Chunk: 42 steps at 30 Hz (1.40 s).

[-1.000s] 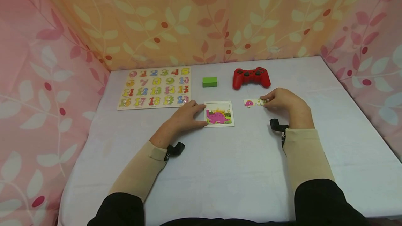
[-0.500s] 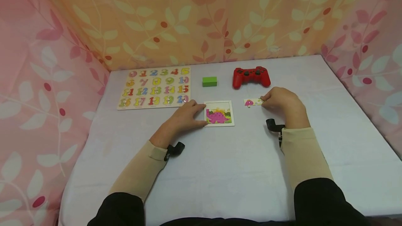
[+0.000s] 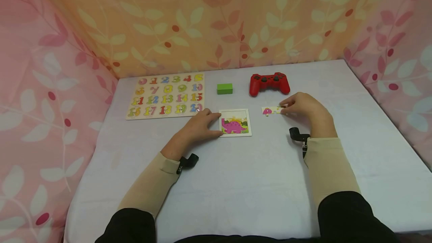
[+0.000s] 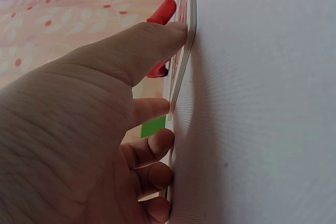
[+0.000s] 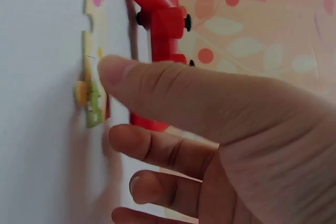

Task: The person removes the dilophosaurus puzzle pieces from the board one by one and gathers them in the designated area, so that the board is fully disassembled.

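A square jigsaw puzzle tray (image 3: 235, 122) lies flat on the white tablecloth, showing a pink dinosaur with a pale band above it. My left hand (image 3: 197, 126) holds its left side, thumb at the lower corner and index finger at the upper one. In the left wrist view the thumb (image 4: 173, 32) presses the tray's edge, and the other fingers bend beside it. To the tray's right lies a short strip of joined puzzle pieces (image 3: 268, 111) with a pink dinosaur head. Thumb and index finger of my right hand (image 3: 305, 110) pinch its right end, partly covering it.
A red game controller (image 3: 270, 83) lies behind the strip. Behind the tray stands a green block (image 3: 224, 89). A number puzzle board (image 3: 168, 96) is at back left, close to my left fingers. Patterned cloth walls (image 3: 216, 21) border the table's back and sides.
My right fingers have shifted slightly left along the strip, covering a little more of its right end. The left hand and the tray have stayed in place.
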Each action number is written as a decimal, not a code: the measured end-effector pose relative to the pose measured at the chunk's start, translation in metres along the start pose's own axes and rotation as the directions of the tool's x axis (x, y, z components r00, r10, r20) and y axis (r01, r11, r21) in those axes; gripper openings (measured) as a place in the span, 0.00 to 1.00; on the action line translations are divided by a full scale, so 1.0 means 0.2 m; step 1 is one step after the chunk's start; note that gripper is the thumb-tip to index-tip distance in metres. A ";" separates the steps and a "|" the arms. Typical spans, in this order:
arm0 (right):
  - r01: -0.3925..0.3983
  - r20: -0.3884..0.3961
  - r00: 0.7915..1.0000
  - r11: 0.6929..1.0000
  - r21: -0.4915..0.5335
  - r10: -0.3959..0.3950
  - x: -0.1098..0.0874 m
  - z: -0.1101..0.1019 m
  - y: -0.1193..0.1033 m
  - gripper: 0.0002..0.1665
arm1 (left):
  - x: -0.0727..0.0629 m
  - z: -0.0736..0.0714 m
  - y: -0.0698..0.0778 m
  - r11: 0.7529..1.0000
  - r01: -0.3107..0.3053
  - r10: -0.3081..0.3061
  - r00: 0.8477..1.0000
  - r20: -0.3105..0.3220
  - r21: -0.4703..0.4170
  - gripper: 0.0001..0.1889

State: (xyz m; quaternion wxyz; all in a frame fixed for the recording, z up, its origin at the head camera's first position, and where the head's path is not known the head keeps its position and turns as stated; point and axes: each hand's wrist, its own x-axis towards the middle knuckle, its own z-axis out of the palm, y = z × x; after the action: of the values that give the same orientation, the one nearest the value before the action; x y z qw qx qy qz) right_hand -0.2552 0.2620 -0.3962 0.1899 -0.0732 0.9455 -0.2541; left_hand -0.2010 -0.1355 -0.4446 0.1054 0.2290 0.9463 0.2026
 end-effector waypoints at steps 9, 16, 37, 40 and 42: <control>0.065 -0.113 0.992 0.998 0.006 -0.064 -0.09 -0.10 -0.13 0.36 | 0.00 -0.01 0.00 1.000 0.002 -0.002 1.000 -0.001 0.004 0.42; 0.181 -0.190 0.965 0.983 -0.006 -0.179 -0.16 -0.12 -0.24 0.32 | 0.00 -0.01 0.01 1.000 0.001 -0.001 1.000 -0.005 -0.001 0.42; 0.537 -0.384 0.727 0.820 -0.198 -0.569 -0.40 0.00 -0.62 0.18 | -0.01 0.00 0.00 1.000 0.002 -0.002 1.000 -0.007 -0.005 0.44; 0.558 -0.363 0.713 0.799 -0.226 -0.601 -0.39 0.05 -0.67 0.20 | -0.01 0.01 0.00 1.000 0.007 -0.008 1.000 -0.008 -0.002 0.47; 0.564 -0.334 0.712 0.787 -0.251 -0.617 -0.38 0.09 -0.70 0.21 | -0.01 0.01 0.00 1.000 0.014 -0.014 1.000 -0.006 -0.002 0.48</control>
State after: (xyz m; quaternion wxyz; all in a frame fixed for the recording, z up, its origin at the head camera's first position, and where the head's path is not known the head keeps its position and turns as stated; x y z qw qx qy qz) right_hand -0.1719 0.1511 -0.3134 -0.1033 -0.3308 0.9045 -0.2486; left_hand -0.1990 -0.1350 -0.4463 0.1042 0.2215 0.9480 0.2036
